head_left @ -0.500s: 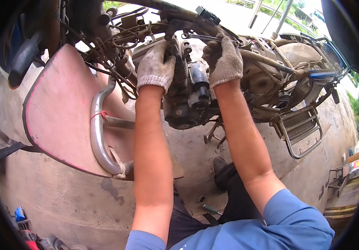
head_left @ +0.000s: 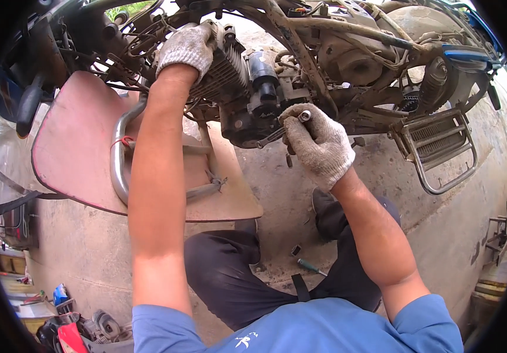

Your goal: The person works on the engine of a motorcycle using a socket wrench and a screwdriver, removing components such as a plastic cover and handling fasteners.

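A dusty motorcycle engine (head_left: 233,73) with a finned cylinder hangs in the frame in front of me. My left hand (head_left: 187,47), in a knitted off-white glove, is closed over the upper left of the cylinder head (head_left: 223,44); its fingertips are hidden behind the metal. Lower and to the right, my gloved right hand (head_left: 318,141) is closed around a metal wrench (head_left: 272,137). One wrench end pokes out above the thumb, and the other points left toward the round lower engine cover (head_left: 243,134). Whether that end touches the cover I cannot tell.
A pink panel (head_left: 77,147) with a bent chrome tube (head_left: 118,156) stands at the left. A metal footrest frame (head_left: 438,150) juts out at the right. On the concrete floor lies a green-handled screwdriver (head_left: 309,266); parts are piled at lower left (head_left: 83,329).
My right hand has come down and nearer with the wrench, from the top of the frame to beside the lower engine. My left hand has shifted left and up on the cylinder; the whole view has moved.
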Action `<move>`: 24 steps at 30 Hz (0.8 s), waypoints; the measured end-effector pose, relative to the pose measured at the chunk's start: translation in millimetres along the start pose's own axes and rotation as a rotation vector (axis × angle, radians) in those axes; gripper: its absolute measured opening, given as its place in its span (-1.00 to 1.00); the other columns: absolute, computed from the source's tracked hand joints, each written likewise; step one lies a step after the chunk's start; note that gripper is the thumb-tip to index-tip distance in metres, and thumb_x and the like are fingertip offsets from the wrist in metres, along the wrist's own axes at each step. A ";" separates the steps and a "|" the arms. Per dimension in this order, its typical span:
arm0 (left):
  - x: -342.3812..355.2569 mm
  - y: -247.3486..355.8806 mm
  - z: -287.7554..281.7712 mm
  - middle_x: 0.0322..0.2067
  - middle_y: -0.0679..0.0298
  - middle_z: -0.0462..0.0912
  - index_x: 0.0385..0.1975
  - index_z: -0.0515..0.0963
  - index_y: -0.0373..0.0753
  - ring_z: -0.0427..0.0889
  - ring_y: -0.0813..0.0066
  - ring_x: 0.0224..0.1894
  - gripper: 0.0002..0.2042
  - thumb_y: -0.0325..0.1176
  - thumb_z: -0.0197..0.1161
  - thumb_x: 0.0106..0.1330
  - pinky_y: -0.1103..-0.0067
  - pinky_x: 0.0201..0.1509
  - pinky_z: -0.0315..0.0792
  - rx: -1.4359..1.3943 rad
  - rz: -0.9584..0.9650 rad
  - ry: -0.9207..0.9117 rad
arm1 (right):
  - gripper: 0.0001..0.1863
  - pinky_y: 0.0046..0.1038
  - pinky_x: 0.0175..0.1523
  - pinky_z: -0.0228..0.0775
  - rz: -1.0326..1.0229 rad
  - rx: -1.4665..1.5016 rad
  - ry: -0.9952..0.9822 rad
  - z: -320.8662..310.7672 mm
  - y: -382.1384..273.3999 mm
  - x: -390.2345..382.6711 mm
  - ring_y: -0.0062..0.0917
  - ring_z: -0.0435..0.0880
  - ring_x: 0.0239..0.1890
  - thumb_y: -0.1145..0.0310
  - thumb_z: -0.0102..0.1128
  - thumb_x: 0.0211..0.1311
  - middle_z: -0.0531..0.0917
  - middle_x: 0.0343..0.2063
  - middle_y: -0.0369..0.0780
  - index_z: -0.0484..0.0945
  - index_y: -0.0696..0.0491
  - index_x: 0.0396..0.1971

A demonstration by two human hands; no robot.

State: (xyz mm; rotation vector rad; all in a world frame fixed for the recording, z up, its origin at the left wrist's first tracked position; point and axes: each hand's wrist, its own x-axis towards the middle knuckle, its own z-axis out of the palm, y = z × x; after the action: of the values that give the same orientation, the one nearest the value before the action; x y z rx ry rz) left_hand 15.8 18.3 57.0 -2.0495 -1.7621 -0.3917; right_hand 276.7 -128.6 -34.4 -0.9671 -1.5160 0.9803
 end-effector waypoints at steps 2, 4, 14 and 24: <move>-7.3 9.6 7.7 -0.02 0.00 0.69 0.07 0.60 -0.09 0.68 -0.10 0.06 -0.68 -0.19 0.20 0.37 0.10 0.12 0.56 0.067 -0.027 0.032 | -0.88 -0.42 -0.25 0.54 -0.049 -0.070 -0.061 0.4 -6.5 -13.9 -0.38 0.72 -0.45 0.39 0.26 0.40 0.71 -0.44 -0.13 0.60 0.08 -0.15; -4.1 14.4 7.0 0.01 -0.04 0.68 0.09 0.59 -0.11 0.68 -0.10 0.06 -0.68 -0.22 0.16 0.39 0.10 0.12 0.56 0.132 -0.096 -0.018 | -0.88 -0.36 -0.25 0.56 -0.113 -0.092 -0.131 -1.5 -19.7 -18.7 -0.29 0.77 -0.37 0.38 0.26 0.39 0.72 -0.41 -0.12 0.59 0.06 -0.16; -15.0 -3.4 4.6 -0.11 0.03 0.68 -0.13 0.73 -0.10 0.65 -0.07 -0.01 -0.77 -0.20 0.35 0.29 0.21 0.08 0.53 -0.196 0.021 0.098 | -0.85 -0.16 -0.23 0.52 -0.311 -0.329 -0.169 -17.8 -12.6 -15.8 -0.06 0.67 -0.33 0.34 0.24 0.29 0.66 -0.39 -0.05 0.57 0.06 -0.21; -16.4 0.7 14.8 -0.11 -0.02 0.66 -0.05 0.68 -0.09 0.64 -0.12 -0.05 -0.75 -0.21 0.32 0.32 0.16 0.04 0.54 -0.134 0.132 0.207 | -0.88 -0.20 -0.27 0.53 -0.297 -0.279 -0.069 -27.6 -12.0 -9.3 -0.10 0.68 -0.37 0.37 0.27 0.31 0.67 -0.44 -0.08 0.59 0.03 -0.21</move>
State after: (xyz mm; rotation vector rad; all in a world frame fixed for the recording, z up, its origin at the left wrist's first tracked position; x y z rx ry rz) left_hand 13.0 11.1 36.3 -2.1171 -1.5063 -0.6715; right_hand 304.1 -138.7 -22.8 -0.8723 -1.8267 0.6063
